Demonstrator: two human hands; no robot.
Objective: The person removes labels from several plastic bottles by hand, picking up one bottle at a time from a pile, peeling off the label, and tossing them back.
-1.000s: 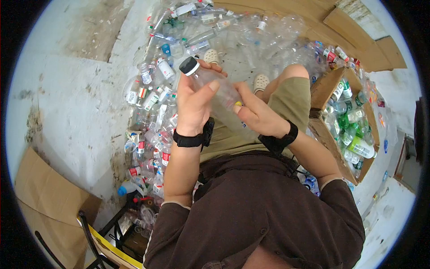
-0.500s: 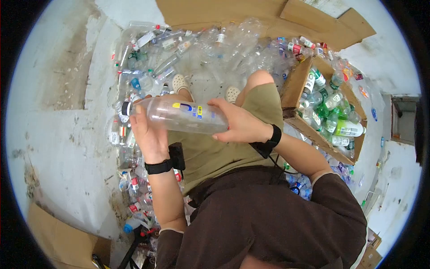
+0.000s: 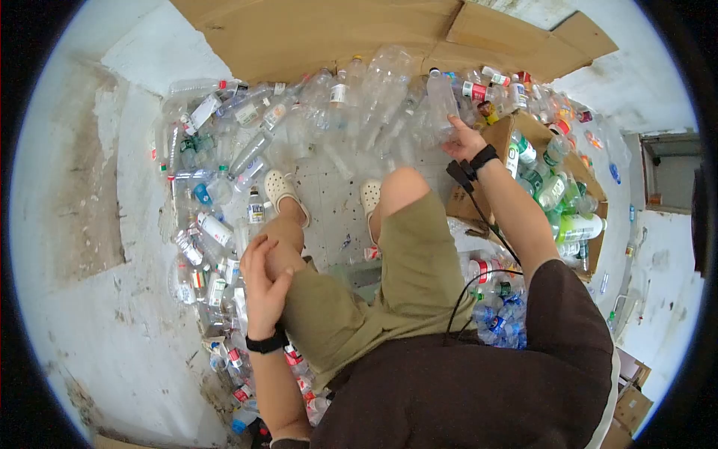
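My right hand (image 3: 465, 141) reaches forward to the far right, its fingers around the lower end of a clear plastic bottle (image 3: 441, 101). The bottle's dark cap points away from me, toward the pile of clear bottles at the back. My left hand (image 3: 263, 284) is by my left knee, empty, with its fingers loosely curved and the thumb apart. A small bottle with a dark cap (image 3: 256, 208) stands in front of that knee.
A cardboard box (image 3: 467, 202) of green and clear bottles stands at my right. Loose bottles line the left side, and blue-tinted bottles (image 3: 499, 322) lie by my right hip. Cardboard sheets (image 3: 321, 34) lean at the back. A black cable (image 3: 490, 217) hangs from my right wrist.
My right hand has carried the clear bottle from in front of my chest forward and right, turning its cap away. My left hand has let go and dropped to my knee.
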